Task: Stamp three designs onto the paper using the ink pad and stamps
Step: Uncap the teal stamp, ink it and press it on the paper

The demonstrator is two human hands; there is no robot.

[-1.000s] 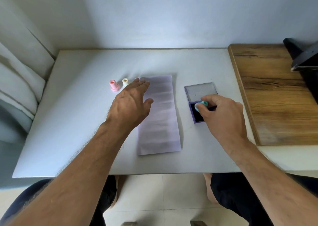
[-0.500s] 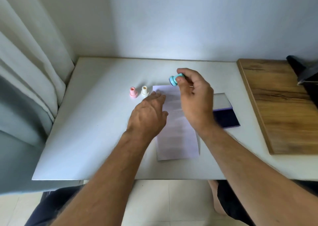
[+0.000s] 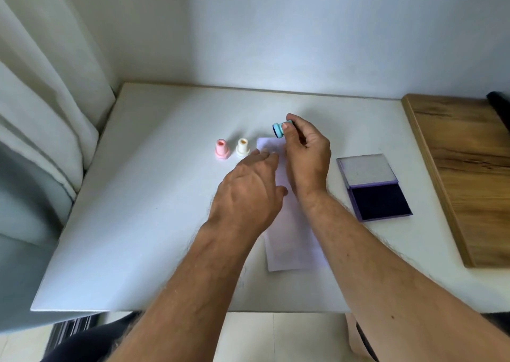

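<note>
A strip of white paper (image 3: pixel 292 245) lies lengthwise on the white table (image 3: pixel 143 223). My left hand (image 3: pixel 248 193) rests flat on the paper's left side with its fingers straight. Above the paper's far end, my right hand (image 3: pixel 306 154) pinches a small blue stamp (image 3: pixel 278 130), tilted so its inked face points left. A pink stamp (image 3: pixel 221 149) and a cream stamp (image 3: pixel 243 147) stand upright just left of the paper's far corner. The purple ink pad (image 3: pixel 379 200) lies open to the right, its lid (image 3: pixel 365 172) folded back.
A wooden board (image 3: pixel 463 174) covers the table's right end, with a dark object (image 3: pixel 499 105) at its far corner. A white curtain (image 3: pixel 41 99) hangs along the left side. The wall stands close behind the table.
My right hand lifted the blue stamp off the ink pad and carried it left to above the paper's far end. My left hand settled onto the paper.
</note>
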